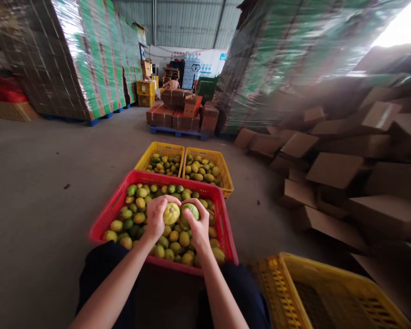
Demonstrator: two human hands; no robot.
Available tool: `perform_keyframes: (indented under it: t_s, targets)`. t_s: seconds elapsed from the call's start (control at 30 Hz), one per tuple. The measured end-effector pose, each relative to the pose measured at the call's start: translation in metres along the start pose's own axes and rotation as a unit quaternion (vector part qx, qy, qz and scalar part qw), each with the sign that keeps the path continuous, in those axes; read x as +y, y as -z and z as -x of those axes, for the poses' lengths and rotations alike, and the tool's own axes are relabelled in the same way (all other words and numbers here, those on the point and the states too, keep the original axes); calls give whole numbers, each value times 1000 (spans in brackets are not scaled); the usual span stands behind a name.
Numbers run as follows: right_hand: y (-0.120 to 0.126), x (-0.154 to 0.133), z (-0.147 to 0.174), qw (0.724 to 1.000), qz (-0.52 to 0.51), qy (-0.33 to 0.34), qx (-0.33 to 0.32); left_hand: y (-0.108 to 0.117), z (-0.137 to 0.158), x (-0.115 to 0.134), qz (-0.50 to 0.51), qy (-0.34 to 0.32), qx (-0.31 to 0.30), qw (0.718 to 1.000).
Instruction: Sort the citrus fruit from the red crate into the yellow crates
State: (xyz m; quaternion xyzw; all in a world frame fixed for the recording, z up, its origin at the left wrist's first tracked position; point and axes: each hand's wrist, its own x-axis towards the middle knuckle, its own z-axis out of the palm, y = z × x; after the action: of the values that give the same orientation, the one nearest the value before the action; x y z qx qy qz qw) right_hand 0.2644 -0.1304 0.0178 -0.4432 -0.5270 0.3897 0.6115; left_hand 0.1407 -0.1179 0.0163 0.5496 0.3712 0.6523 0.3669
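Observation:
Above a red crate (230,228) full of round green and yellow fruit, both hands are raised close together. My left hand (157,214) is wrapped round a yellow-green fruit (171,214) with faint ribs at its near end. Beside it, my right hand (199,219) grips a greener fruit (191,210), thumb across its front. The two held fruits nearly meet between the hands. Many loose fruits (174,236) lie heaped in the crate beneath, partly hidden by my forearms.
Two yellow crates (226,171) of similar fruit stand behind the red one. At the lower right is another yellow crate (284,283). Cardboard boxes (334,169) are piled on the right. Wrapped pallet stacks (99,59) rise farther back; a person (171,83) is at the rear.

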Motion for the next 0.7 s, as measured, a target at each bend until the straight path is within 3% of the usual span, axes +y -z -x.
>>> perform_keyframes:
  t_s: [0.13, 0.23, 0.57, 0.63, 0.7]
  targets:
    - [-2, -2, -1, 999, 0, -16, -32, 3, 2, -1, 0, -15, 2, 1000]
    - [-1, -1, 1, 999, 6, 15, -36, 4, 2, -1, 7, -6, 5, 1000]
    - [-1, 6, 13, 987, -14, 153, 57, -1, 5, -4, 86, -6, -26, 996]
    - [-3, 6, 12, 988, -15, 128, 80, -7, 1, -6, 148, 76, 9, 986]
    - [-6, 6, 6, 994, -45, 25, 100, -11, -6, -11, 235, 249, 59, 938]
